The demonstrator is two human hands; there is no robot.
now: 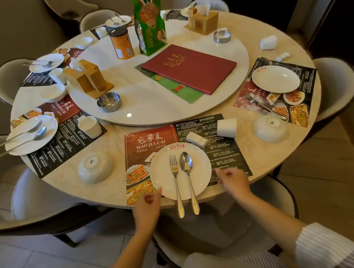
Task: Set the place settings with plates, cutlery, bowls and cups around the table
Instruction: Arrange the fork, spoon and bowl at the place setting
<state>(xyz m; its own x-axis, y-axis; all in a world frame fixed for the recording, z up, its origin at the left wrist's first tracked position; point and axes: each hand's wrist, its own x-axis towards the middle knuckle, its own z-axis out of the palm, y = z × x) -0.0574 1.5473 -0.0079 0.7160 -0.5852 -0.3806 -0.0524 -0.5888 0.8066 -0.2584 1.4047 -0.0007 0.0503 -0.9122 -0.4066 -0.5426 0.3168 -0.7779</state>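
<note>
From my remote seat I look down on the nearest setting. The plate (pixel 180 174) sits on the printed placemat (pixel 147 142) at the near edge of the round table (pixel 248 30), with the fork (pixel 175 179) and spoon (pixel 188 173) lying side by side across it, handles overhanging the table edge toward me.

My left hand (pixel 147 202) is at the plate's near-left rim, fingers loosely curled. A fingertip seems to touch the rim, though I cannot tell whether it actually pinches it. My right hand (pixel 233 179) rests just beside the plate on the right, over the placemat's near edge, fingers bent. It may be nipping the paper, but the view is too soft there to be sure. With a hand on each side, I judge this to be a squaring-up of plate and mat to the seat.

An upturned bowl (pixel 95 167) sits left of the mat, kept mouth-down probably against dust. A cup (pixel 227 128) lies tipped on the mat's far right, and a small white rest (pixel 197 139) lies near it (both look unplaced yet). The setting to the right has a plate (pixel 275 79), a loose fork (pixel 263 105) and another inverted bowl (pixel 269 128), so it appears half done. The left-hand settings look finished, with cups upright. A red menu (pixel 189 68) lies on the turntable.
</note>
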